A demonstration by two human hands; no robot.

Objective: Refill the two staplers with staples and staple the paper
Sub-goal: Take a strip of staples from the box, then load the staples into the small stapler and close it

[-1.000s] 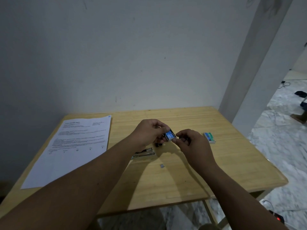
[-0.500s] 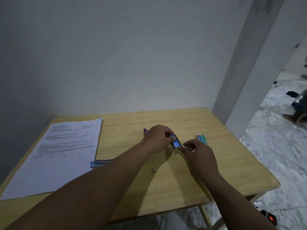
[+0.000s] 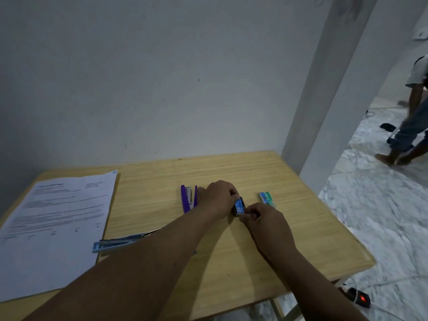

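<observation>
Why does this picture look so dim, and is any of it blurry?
Head view: soft, dim indoor light; the forearms throw faint shadows across the table. The person in the doorway is motion-blurred, the print on the paper is unreadable, and the wide lens bends straight edges near the borders.

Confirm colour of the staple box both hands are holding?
Blue, with a white "10" on it: staple box, head view.

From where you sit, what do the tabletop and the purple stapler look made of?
The pale tan tabletop looks like wood or wood laminate with a matte finish: straight grain lines run across it. The open purple stapler seems to be smooth plastic, with a grey channel inside, probably metal.
</observation>
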